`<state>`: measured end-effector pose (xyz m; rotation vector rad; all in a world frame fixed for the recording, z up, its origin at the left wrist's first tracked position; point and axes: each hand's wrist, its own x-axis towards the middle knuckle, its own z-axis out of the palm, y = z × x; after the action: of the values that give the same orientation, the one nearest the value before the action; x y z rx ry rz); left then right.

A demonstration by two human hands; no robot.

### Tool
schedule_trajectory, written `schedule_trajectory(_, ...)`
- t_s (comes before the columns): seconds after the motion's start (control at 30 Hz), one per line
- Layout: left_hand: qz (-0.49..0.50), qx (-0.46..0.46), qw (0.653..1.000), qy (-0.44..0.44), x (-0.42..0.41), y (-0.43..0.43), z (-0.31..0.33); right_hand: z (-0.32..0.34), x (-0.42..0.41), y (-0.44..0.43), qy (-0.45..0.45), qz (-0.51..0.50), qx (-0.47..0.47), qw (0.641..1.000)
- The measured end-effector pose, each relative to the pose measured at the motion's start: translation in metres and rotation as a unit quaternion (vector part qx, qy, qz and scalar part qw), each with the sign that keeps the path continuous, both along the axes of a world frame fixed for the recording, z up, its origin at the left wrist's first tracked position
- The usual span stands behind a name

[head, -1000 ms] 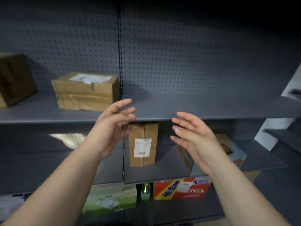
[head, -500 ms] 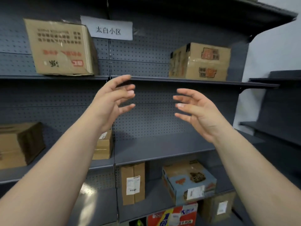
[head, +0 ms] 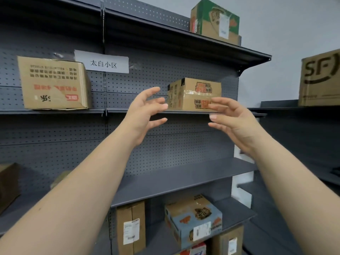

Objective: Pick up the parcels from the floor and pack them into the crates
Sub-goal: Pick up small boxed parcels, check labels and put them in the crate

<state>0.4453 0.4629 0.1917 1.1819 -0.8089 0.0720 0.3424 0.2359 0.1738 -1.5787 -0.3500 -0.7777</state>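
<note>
Parcels sit only on the shelving here; none is in hand. The left hand (head: 145, 115) and right hand (head: 233, 122) are both empty, fingers spread wide and loosely bent, palms turned toward each other in the middle of the frame.

Over the last second the hands have risen together, keeping the same gap, while the view has swung up from the lower shelves to the upper ones. They now bracket a taped brown box (head: 195, 92) just above centre. The right fingertips overlap its lower corner in the picture, but whether they touch it cannot be told.

Further out are a large carton (head: 53, 83) at upper left, a paper sign (head: 103, 64) beside it, a green-topped box (head: 215, 19) at the top, and a box marked SF (head: 320, 78) at the right edge. A blue parcel (head: 195, 221) lies at lower centre.

Neither the floor nor the crates are in view, so this reach seems aimed at shelf stock, and the packing looks no further along.
</note>
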Motion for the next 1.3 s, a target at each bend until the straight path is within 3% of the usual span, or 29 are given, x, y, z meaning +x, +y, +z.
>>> schedule_trajectory(0.4, -0.103, 0.046, 0.994, 0.001, -0.013, -0.059, -0.029, -0.022, -0.054, -0.027, 0.012, -0.110, 0.000, 0.994)
schedule_trajectory(0.6, -0.141, 0.064, 0.988, 0.004, -0.024, -0.116, -0.035, -0.036, -0.075, -0.074, 0.040, -0.117, -0.021, 0.992)
schedule_trajectory(1.03, -0.206, 0.075, 0.976, 0.017, -0.074, -0.338, -0.045, -0.039, -0.171, -0.256, 0.066, -0.233, -0.074, 0.968)
schedule_trajectory(1.3, -0.261, 0.082, 0.961, 0.038, -0.094, -0.461, -0.071, -0.058, -0.203, -0.359, 0.086, -0.267, -0.057, 0.958)
